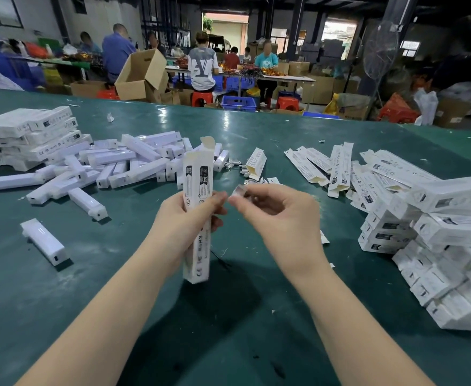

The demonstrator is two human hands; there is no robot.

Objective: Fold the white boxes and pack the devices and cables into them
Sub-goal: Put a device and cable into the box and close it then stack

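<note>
My left hand [185,218] grips a long white printed box [196,179], held upright over the green table [256,129] with its top flap open. Just to the right of it, my right hand [279,208] pinches a small blurred white item [240,190] between thumb and fingers; what it is cannot be told. White bar-shaped devices [134,162] lie in a loose heap at the left, one device [45,242] alone nearer me. White cables [235,165] lie behind the box. Flat unfolded boxes [337,168] are spread at the right.
Closed white boxes are stacked at the far left [25,137] and piled at the right edge [446,238]. Beyond the table several people sit at other tables among cardboard cartons [142,76], red stools and blue crates.
</note>
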